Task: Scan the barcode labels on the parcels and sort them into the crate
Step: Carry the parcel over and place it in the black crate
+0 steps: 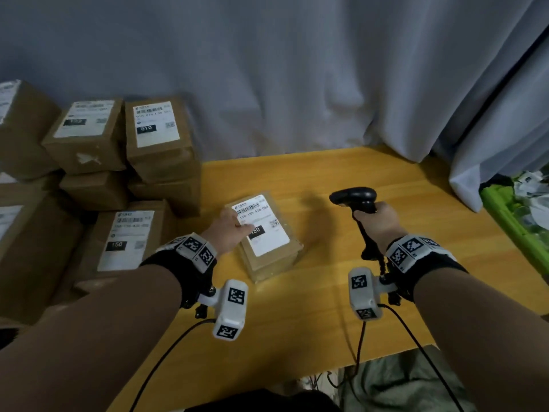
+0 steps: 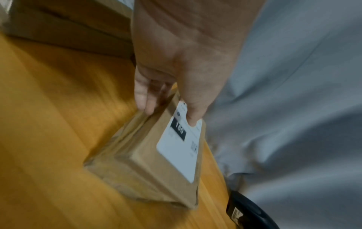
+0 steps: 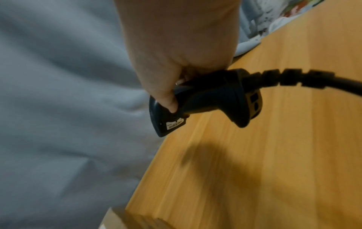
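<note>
A brown cardboard parcel (image 1: 269, 248) lies mid-table, its white label (image 1: 264, 224) marked 150 facing up. My left hand (image 1: 237, 227) grips its left edge, thumb on the label and fingers down the side; the left wrist view shows this hand (image 2: 168, 115) and parcel (image 2: 149, 167) close up. My right hand (image 1: 375, 217) holds a black barcode scanner (image 1: 353, 197) upright by its handle, to the right of the parcel, head pointing left. The right wrist view shows that hand (image 3: 176, 86) curled round the scanner (image 3: 207, 96). The green crate (image 1: 505, 215) stands at the right table edge.
Several labelled brown parcels (image 1: 154, 138) are stacked on the left. The yellow wooden table (image 1: 326, 307) ends near my body. Grey curtains (image 1: 297, 69) hang behind. The scanner cable (image 3: 323, 82) trails off toward me. White bagged items (image 1: 534, 191) lie in the crate.
</note>
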Demonstrator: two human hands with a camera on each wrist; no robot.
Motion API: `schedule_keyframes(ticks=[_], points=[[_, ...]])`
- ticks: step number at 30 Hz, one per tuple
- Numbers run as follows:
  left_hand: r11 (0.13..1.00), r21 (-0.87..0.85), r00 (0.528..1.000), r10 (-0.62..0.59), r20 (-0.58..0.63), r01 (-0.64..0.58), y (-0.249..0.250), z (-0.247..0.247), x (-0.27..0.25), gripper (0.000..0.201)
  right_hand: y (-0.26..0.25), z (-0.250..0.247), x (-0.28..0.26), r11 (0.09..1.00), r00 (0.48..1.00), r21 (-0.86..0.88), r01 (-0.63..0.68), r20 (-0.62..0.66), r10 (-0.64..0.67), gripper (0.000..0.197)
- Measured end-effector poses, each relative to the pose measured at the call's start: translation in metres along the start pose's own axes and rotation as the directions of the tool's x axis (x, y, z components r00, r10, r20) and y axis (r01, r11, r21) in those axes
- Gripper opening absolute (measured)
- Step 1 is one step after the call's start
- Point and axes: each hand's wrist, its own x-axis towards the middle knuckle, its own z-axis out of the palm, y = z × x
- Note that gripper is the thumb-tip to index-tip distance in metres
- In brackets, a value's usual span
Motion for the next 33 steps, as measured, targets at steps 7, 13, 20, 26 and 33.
schedule_keyframes(ticks=[7,13,20,26,33], points=[[0.995,-0.029,0.983,0.086,-0.164,-0.092,-0.001,0.047,-0.001,0.066,0.071,0.009,0.044,0.965,0.987,0.207,-0.160,0.049,0.153,0.038],[0.989,-0.146,0.984,-0.037,-0.175,0.011,0.006,0.056,-0.008,0.061,0.109,0.022,0.063,0.951,0.961,0.152,-0.269,0.105,0.255,0.039],[0.942,-0.246,0.971,-0.237,-0.004,0.229,0.006,0.063,-0.015,0.065,0.069,0.021,0.056,0.993,0.998,-0.120,-0.005,-0.063,-0.003,0.037],[0.939,-0.243,0.970,-0.241,0.039,0.243,0.000,0.066,-0.020,0.071,0.003,0.058,0.006,0.996,0.826,0.059,0.070,0.557,-0.091,0.067],[0.879,-0.458,0.989,-0.145,0.006,0.132,-0.011,0.027,-0.027,0.048,-0.045,0.100,-0.028,0.844,0.856,0.477,-0.245,0.516,-0.044,0.042]])
